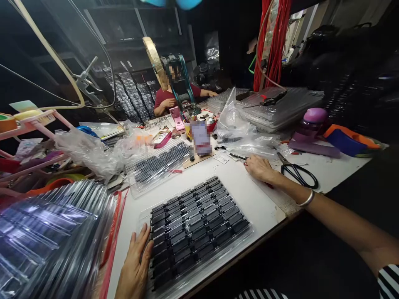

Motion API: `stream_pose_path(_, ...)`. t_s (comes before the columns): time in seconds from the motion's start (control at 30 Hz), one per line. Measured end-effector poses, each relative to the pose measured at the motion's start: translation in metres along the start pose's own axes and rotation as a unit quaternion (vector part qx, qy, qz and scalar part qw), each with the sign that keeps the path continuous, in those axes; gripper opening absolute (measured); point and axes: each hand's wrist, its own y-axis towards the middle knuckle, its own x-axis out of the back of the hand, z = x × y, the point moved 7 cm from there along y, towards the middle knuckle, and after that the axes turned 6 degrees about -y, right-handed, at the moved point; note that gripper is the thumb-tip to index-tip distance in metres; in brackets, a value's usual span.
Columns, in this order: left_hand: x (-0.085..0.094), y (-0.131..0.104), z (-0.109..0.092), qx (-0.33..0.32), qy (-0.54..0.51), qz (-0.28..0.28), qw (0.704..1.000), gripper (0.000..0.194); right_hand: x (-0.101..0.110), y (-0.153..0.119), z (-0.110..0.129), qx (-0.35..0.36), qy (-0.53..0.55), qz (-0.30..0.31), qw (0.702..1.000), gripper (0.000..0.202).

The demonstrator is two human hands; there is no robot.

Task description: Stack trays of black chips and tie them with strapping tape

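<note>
A clear plastic tray (199,274) filled with rows of black connector-like parts (196,226) lies on the white table in front of me. My left hand (135,261) rests against the tray's left edge, fingers stretched out and holding nothing. Farther off to the right, my right hand (259,168) is low over the tabletop with its fingers curled at the end of a slim black tool (238,157). The fingertips are partly hidden. Black-handled scissors (297,172) lie beside my right forearm. Behind the filled tray sits another clear tray with long black parts (165,160).
Stacked clear trays (46,236) stand at left beside a pink rack (37,124). Crumpled plastic bags (235,120), a purple-lidded bottle (314,120) and more stacked trays (280,106) line the far side. A person (174,97) in a dark red top sits opposite, behind a magnifier lamp (156,60).
</note>
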Motion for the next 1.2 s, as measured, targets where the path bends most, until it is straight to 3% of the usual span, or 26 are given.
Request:
stream_pose_path(0.2, 0.001, 0.001, 0.000, -0.014, -0.003, -0.007, 1.000, 0.055, 0.019, 0.003, -0.003, 0.020, 0.052, 0.007, 0.998, 0.034)
stream_pose_path(0.33, 0.001, 0.001, -0.002, -0.010, -0.001, -0.012, 1.000, 0.056, 0.027, 0.020, 0.028, 0.048, 0.098, 0.010, 0.994, 0.038)
stream_pose_path(0.47, 0.000, 0.001, -0.005, -0.022, 0.001, -0.010, 1.000, 0.055, 0.026, 0.054, 0.060, 0.000, 0.108, 0.000, 0.994, 0.034)
stream_pose_path(0.6, 0.001, 0.000, -0.009, -0.029, 0.008, -0.010, 0.999, 0.051, 0.025, 0.070, 0.071, -0.035, 0.090, -0.004, 0.995, 0.034)
stream_pose_path(0.7, 0.005, 0.000, -0.015, -0.045, 0.022, -0.025, 0.998, 0.046, 0.029, 0.057, 0.069, -0.029, 0.071, -0.005, 0.997, 0.041)
stream_pose_path(0.77, 0.012, 0.002, -0.024, -0.075, 0.031, -0.066, 0.994, 0.039, 0.034, 0.044, 0.065, -0.014, 0.065, -0.023, 0.998, 0.044)
stream_pose_path(0.9, 0.018, 0.011, -0.046, -0.148, 0.107, -0.103, 0.978, 0.025, 0.039, 0.017, 0.061, 0.027, 0.077, -0.079, 0.994, 0.033)
stream_pose_path(1.03, 0.008, 0.029, -0.061, -0.172, 0.206, -0.051, 0.962, 0.019, 0.040, -0.005, 0.065, 0.086, 0.168, -0.170, 0.967, 0.025)
stream_pose_path(1.2, -0.001, 0.043, -0.066, -0.174, 0.236, 0.023, 0.956, 0.012, 0.036, -0.011, 0.068, 0.148, 0.202, -0.195, 0.948, 0.030)
